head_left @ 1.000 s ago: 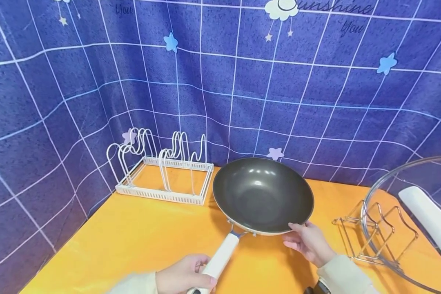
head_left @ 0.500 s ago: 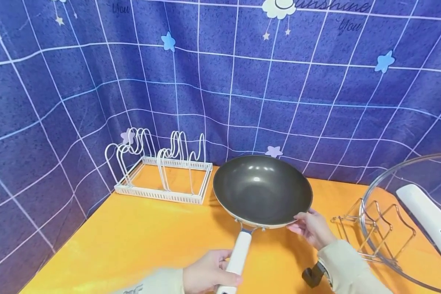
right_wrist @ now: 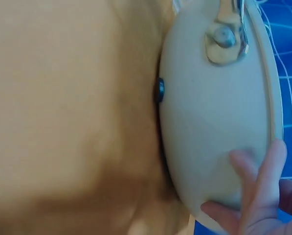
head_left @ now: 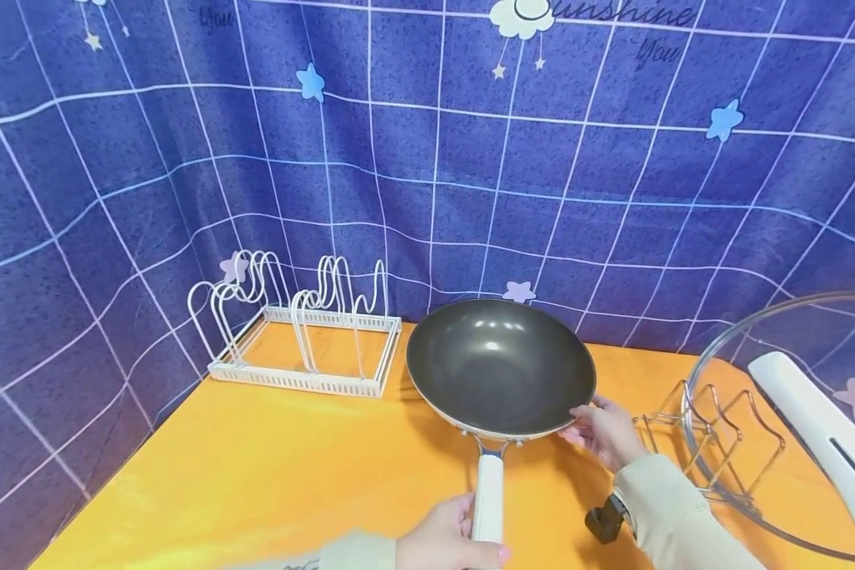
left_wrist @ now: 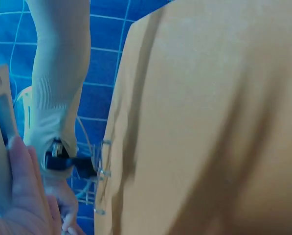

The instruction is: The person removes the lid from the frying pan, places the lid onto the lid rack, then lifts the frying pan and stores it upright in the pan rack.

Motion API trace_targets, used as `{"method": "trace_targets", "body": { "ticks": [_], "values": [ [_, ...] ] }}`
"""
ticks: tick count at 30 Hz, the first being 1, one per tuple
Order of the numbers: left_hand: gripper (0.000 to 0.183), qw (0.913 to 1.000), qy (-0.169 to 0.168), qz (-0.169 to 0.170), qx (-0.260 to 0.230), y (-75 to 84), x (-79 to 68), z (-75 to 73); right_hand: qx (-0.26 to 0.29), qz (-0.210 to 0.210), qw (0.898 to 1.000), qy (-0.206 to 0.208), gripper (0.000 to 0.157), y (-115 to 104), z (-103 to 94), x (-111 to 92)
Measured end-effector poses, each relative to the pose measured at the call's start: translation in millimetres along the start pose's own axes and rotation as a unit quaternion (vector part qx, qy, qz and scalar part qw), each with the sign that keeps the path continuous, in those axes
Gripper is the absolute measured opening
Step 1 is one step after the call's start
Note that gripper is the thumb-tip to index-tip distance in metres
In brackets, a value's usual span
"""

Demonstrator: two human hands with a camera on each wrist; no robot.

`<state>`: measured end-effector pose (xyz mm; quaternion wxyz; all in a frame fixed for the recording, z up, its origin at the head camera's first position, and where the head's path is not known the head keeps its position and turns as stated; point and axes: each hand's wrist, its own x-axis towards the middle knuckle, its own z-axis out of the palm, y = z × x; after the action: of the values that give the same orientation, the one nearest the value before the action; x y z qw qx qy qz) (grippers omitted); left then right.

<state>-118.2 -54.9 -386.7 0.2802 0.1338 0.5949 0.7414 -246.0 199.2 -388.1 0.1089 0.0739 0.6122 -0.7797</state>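
Note:
A wok (head_left: pixel 499 368) with a dark inside and a cream outside sits at the middle of the table in the head view, its white handle (head_left: pixel 490 495) pointing toward me. My left hand (head_left: pixel 442 542) grips that handle near its end; the left wrist view catches the fingers (left_wrist: pixel 23 171) along it. On the near right rim, my right hand (head_left: pixel 606 434) pinches the wok, thumb over the edge. From the right wrist, the cream outer wall (right_wrist: pixel 209 122) shows with fingertips against it. Whether the base fully touches the table cannot be told.
A white wire rack (head_left: pixel 295 380) stands left of the wok. On the right, a glass lid with a white handle (head_left: pixel 819 435) stands tilted in a gold wire rack (head_left: pixel 727 451). Blue grid cloth (head_left: pixel 413 190) hangs behind the orange table (head_left: pixel 256 459).
The wok's handle has swung rightward from a slant to nearly straight toward me, my left hand moving with it. My right hand stays at the rim. The head view has shifted slightly.

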Motion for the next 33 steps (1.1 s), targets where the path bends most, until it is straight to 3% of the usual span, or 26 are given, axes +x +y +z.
{"method": "trace_targets", "body": {
  "ticks": [4, 11, 14, 17, 20, 22, 25, 28, 33],
  "values": [
    [0.031, 0.9997, -0.004, -0.017, -0.015, -1.6, 2.9, -3.4, 0.009, 0.004, 1.0, -0.017, 0.072, 6.8, 3.9, -12.1],
    [0.03, 0.9926, 0.1, -0.044, 0.054, -4.2, 23.5, -19.3, 0.027, 0.018, 0.999, 0.0, 0.056, 24.6, 36.5, -54.3],
    [0.036, 0.9908, 0.119, -0.031, 0.056, -5.3, 32.2, -27.8, 0.07, 0.02, 0.997, 0.015, 0.058, 34.5, 49.7, -69.5],
    [0.036, 0.9892, 0.138, -0.026, 0.044, -6.8, 38.5, -32.4, 0.125, 0.032, 0.991, 0.021, 0.047, 43.8, 57.4, -80.2],
    [0.031, 0.989, 0.144, -0.02, 0.025, -8.7, 43.9, -31.0, 0.204, 0.041, 0.978, 0.025, 0.034, 50.5, 60.2, -86.3],
    [0.03, 0.991, 0.132, -0.017, 0.011, -10.1, 47.6, -29.2, 0.254, 0.036, 0.966, 0.024, 0.051, 53.5, 60.4, -89.6],
    [0.03, 0.9939, 0.108, -0.017, -0.006, -13.4, 52.3, -26.9, 0.281, 0.02, 0.959, 0.022, 0.075, 58.5, 60.3, -93.8],
    [0.03, 0.9946, 0.1, -0.022, -0.018, -17.8, 56.9, -25.0, 0.255, 0.013, 0.966, 0.025, 0.082, 66.8, 61.9, -98.4],
    [0.025, 0.9943, 0.101, -0.023, -0.024, -21.9, 66.8, -21.0, 0.222, 0.037, 0.974, 0.02, 0.09, 81.8, 69.9, -104.9]
  ]
}}
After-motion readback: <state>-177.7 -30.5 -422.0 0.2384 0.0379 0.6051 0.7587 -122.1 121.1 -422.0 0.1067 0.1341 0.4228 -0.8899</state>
